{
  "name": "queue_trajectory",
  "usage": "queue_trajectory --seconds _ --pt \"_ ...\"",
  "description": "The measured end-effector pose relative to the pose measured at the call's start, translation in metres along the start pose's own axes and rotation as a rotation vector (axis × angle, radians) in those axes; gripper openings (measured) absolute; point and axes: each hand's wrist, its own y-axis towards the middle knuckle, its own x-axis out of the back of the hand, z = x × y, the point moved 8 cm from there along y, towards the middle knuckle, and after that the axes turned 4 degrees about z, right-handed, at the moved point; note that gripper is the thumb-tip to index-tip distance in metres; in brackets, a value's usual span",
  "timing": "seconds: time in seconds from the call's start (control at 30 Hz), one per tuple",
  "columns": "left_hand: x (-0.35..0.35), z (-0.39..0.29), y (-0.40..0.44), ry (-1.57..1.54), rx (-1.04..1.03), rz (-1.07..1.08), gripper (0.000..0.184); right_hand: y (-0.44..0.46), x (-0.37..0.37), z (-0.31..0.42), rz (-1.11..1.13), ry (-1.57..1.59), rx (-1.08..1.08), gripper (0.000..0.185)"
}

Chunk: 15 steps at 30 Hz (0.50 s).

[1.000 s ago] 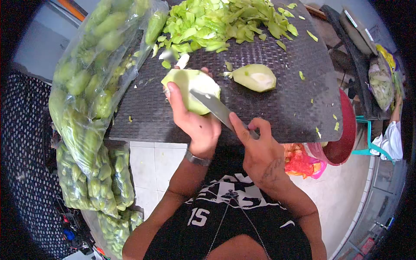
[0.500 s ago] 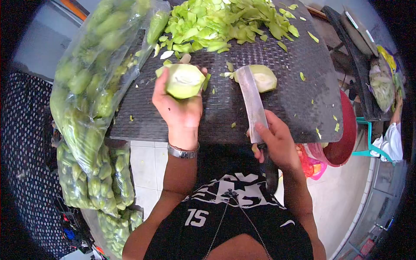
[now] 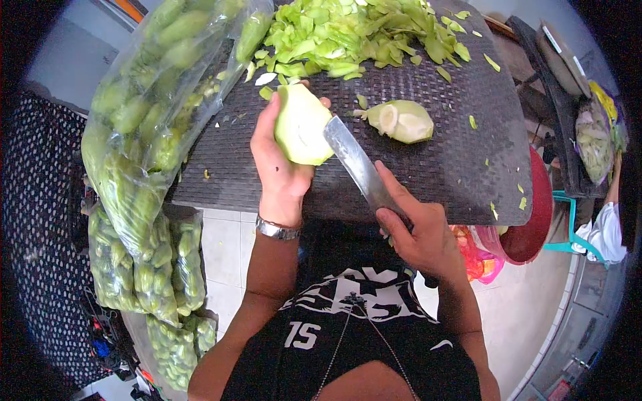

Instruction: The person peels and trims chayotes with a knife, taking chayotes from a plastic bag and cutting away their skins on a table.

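Note:
My left hand [image 3: 284, 179] is closed around a peeled pale green fruit [image 3: 302, 127], holding it above the table with a flat, whitish cut face turned up. My right hand [image 3: 422, 230] grips a kitchen knife [image 3: 361, 167] by its handle. The blade slants up to the left, and its tip end meets the right edge of the held fruit. To the right on the dark woven tabletop [image 3: 461, 174] lies another peeled fruit [image 3: 409, 123] with a pale cut patch. The knife handle is mostly hidden by my fingers.
Green peelings [image 3: 354, 33] are heaped at the table's far side. A large clear bag of green produce [image 3: 144, 120] hangs over the left edge, with more filled bags [image 3: 154, 267] below. A red tub [image 3: 535, 214] and a turquoise stool [image 3: 572, 224] stand at the right.
My right hand has brought the knife from beside the fruit on the table leftward to the held fruit. My left hand has tilted its fruit, showing more of the cut face.

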Motion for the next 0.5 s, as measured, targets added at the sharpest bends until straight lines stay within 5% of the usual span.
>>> queue_trajectory --seconds 0.5 --pt "-0.018 0.016 0.000 0.062 0.169 0.132 0.055 0.001 -0.011 -0.031 0.072 0.197 -0.063 0.067"
